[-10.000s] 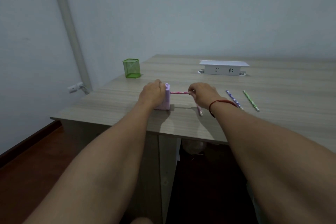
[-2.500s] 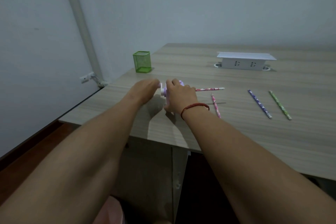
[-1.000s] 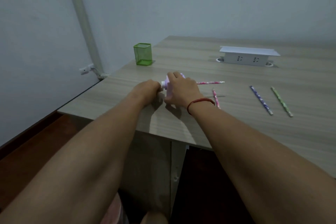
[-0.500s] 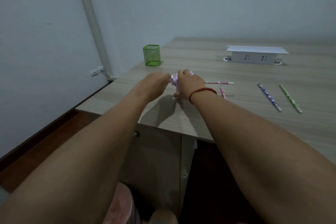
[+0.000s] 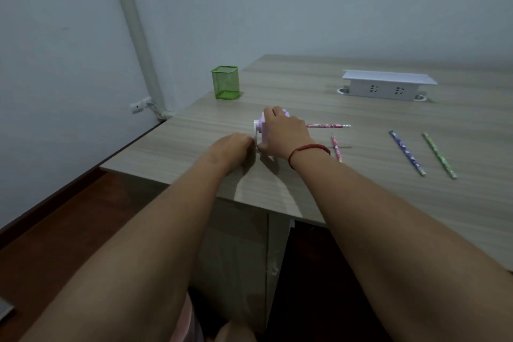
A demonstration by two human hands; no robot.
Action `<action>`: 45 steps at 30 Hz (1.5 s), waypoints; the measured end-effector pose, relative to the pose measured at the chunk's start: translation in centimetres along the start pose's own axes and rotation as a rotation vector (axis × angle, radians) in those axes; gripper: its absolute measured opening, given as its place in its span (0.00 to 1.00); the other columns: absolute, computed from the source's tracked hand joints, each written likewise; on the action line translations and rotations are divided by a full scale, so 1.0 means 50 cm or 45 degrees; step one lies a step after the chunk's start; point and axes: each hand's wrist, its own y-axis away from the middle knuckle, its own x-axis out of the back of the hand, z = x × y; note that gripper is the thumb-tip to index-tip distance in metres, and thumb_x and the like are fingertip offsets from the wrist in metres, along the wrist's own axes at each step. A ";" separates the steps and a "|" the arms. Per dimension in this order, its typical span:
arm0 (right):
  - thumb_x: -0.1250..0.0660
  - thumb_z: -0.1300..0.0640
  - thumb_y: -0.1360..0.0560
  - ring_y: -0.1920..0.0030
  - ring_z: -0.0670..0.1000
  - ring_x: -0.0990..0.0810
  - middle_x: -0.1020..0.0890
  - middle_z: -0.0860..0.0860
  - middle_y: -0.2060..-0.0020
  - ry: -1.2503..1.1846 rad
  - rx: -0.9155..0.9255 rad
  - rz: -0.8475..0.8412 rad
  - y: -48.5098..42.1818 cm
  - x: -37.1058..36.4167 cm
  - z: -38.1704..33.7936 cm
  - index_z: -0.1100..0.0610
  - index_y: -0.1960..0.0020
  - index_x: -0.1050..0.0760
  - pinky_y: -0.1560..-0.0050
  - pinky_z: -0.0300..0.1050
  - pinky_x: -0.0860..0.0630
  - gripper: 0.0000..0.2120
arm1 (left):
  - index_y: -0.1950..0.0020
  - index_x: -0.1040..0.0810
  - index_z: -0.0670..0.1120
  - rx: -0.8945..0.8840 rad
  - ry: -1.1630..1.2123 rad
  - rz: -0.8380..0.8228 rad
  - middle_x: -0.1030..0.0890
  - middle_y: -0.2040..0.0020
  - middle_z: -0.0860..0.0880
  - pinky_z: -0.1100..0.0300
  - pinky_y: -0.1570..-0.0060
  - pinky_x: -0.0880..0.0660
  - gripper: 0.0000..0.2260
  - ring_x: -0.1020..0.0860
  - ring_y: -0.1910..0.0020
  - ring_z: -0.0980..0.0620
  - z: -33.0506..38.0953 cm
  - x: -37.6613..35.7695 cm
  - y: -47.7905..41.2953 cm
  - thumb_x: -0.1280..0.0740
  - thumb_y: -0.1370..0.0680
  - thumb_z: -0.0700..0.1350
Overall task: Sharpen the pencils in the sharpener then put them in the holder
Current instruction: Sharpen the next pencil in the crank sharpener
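Both hands on the sharpener [image 5: 262, 130] (right [image 5: 283, 134] gripping, left [image 5: 236, 144] on crank) near table edge [image 5: 194, 183].

1 view only: a wide-angle head camera, worn by the person, facing forward and down over both forearms. it looks from the near edge of the table [image 5: 361, 203] toward the far wall [image 5: 305, 3]. the near table corner sits low centre in frame; the left wall [image 5: 55, 36] and floor [image 5: 55, 230] fill the left side. the left hand [image 5: 233, 147] and right hand [image 5: 283, 133] lie near frame centre, at arm's reach from the lens. the forearms enter from the bottom corners and appear large, being close to the camera. the socket box [image 5: 388, 89] is far, upper right. straight lines bow slightly toward the edges. no second view exists, so no overlap applies.
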 end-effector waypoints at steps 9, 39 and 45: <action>0.33 0.49 0.26 0.45 0.58 0.22 0.28 0.54 0.38 0.025 0.082 0.046 0.004 0.001 0.012 0.57 0.33 0.35 0.47 0.52 0.24 0.25 | 0.47 0.23 0.39 -0.058 -0.242 0.129 0.19 0.48 0.38 0.50 0.51 0.26 0.08 0.21 0.49 0.39 -0.013 0.051 -0.090 0.40 0.21 0.38; 0.33 0.47 0.28 0.38 0.58 0.25 0.28 0.56 0.37 0.019 0.041 -0.016 -0.030 -0.001 0.012 0.59 0.31 0.35 0.44 0.52 0.25 0.30 | 0.44 0.22 0.44 -0.277 -0.171 0.234 0.19 0.47 0.44 0.52 0.47 0.23 0.09 0.21 0.50 0.47 -0.025 -0.010 0.008 0.38 0.21 0.43; 0.31 0.44 0.28 0.43 0.55 0.24 0.27 0.54 0.38 0.010 0.122 0.015 -0.023 -0.003 0.021 0.58 0.32 0.35 0.45 0.50 0.22 0.31 | 0.49 0.20 0.45 -0.086 -0.169 0.067 0.19 0.49 0.45 0.54 0.48 0.25 0.06 0.22 0.52 0.48 -0.020 -0.010 -0.052 0.34 0.24 0.43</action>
